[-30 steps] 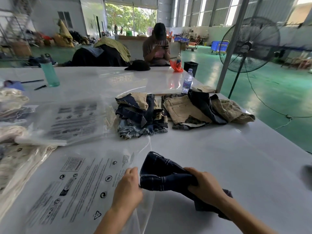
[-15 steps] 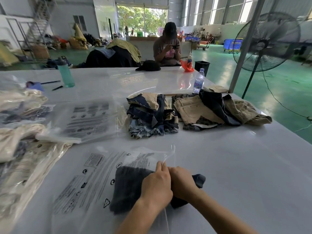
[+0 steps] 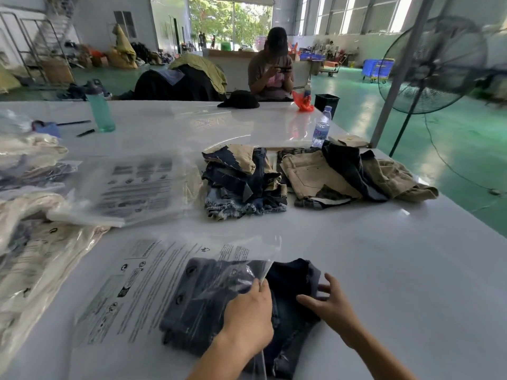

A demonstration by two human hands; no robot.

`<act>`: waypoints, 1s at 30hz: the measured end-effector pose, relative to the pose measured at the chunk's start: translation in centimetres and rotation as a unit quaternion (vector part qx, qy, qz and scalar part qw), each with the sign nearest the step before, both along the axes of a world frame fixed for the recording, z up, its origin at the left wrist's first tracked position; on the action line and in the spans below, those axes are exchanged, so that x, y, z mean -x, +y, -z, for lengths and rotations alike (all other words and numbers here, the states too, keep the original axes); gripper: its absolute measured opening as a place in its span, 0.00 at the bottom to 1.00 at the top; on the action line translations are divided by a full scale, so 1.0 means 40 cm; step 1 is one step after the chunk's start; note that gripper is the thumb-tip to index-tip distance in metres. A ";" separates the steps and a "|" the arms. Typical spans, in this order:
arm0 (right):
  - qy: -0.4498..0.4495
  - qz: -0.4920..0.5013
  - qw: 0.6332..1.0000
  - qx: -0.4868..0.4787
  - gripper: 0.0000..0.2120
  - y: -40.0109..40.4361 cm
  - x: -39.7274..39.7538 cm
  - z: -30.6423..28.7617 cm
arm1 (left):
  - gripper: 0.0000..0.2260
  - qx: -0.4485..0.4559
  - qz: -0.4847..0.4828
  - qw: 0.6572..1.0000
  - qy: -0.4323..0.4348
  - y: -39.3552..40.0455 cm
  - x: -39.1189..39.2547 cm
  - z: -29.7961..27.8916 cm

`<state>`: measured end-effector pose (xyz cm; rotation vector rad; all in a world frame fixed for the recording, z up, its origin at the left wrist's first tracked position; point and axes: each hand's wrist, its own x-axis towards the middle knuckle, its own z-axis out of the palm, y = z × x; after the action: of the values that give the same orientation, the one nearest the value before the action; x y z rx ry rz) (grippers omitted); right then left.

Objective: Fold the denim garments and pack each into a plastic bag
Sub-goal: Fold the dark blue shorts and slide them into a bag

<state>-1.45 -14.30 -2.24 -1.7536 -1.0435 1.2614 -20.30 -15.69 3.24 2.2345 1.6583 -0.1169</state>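
Plastic bag (image 3: 153, 286): clear, flat on the white surface (image 3: 384, 270), mouth to the right; printed black text and symbols, too small to read.
Left hand (image 3: 248, 311): grip pinched on the bag's upper mouth edge, lifting it.
Denim garment (image 3: 290, 281): dark, folded, left part inside the bag, right part outside.
Right hand (image 3: 333, 307): fingers spread apart, resting on the garment's outer end.

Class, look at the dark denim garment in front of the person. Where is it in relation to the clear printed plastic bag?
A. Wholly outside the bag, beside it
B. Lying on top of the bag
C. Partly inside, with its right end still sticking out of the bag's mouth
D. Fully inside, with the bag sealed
C: most of the dark denim garment shows through the plastic bag, while its right end lies bare past the bag's open edge, which the left hand pinches.
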 end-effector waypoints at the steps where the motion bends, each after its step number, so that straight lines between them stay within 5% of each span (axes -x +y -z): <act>1: 0.007 0.005 1.000 0.021 0.41 -0.003 0.013 0.006 | 0.33 0.003 0.003 1.000 0.002 -0.001 -0.004 0.001; 7: 0.050 -0.004 0.997 0.052 0.15 -0.025 0.078 0.028 | 0.32 0.012 0.005 1.000 -0.001 -0.010 0.002 0.002; 16: 0.019 -0.199 0.978 -0.059 0.13 0.009 0.192 -0.037 | 0.33 -0.036 0.001 0.999 0.019 -0.016 -0.013 -0.012; 18: 0.075 -0.214 0.974 -0.020 0.13 0.033 0.213 -0.028 | 0.34 -0.041 0.017 0.998 0.036 -0.017 -0.018 -0.017; 22: 0.095 -0.141 0.983 -0.070 0.12 0.085 0.207 -0.007 | 0.29 -0.032 0.060 0.997 -0.024 -0.008 -0.005 -0.015; 26: 0.070 0.129 0.986 -0.077 0.10 0.157 0.116 0.018 | 0.22 -0.144 0.034 0.974 -0.174 0.019 0.060 0.004; 30: 0.049 0.086 0.994 -0.045 0.09 0.215 0.100 0.004 | 0.28 -0.165 -0.029 0.986 0.017 0.082 0.116 0.085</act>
<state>-5.44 -5.68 -2.41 -1.6588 -0.8603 1.1637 -24.93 -12.40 -0.17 2.4265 1.8767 0.1466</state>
